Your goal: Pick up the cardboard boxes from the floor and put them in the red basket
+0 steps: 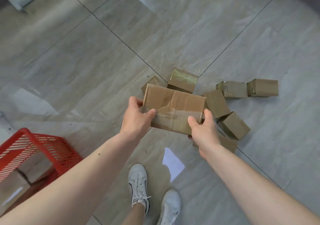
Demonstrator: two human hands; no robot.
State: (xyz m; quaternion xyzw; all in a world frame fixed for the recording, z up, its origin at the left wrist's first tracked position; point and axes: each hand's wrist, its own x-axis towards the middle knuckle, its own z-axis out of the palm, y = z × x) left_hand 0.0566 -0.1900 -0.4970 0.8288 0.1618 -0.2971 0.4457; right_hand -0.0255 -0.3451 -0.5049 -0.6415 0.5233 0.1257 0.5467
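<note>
Low at the left, one red basket (57, 148) already holds boxes, so the large flat box (173, 108), gripped at its ends by left hand (136, 115) and right hand (202, 127), is best swung over level and lowered, leaving about seven small boxes (233, 126) on the tiled floor (86, 60).

Brown boxes (173, 108); red lattice basket (52, 146); grey veined floor (86, 68); white shoes (138, 185).
</note>
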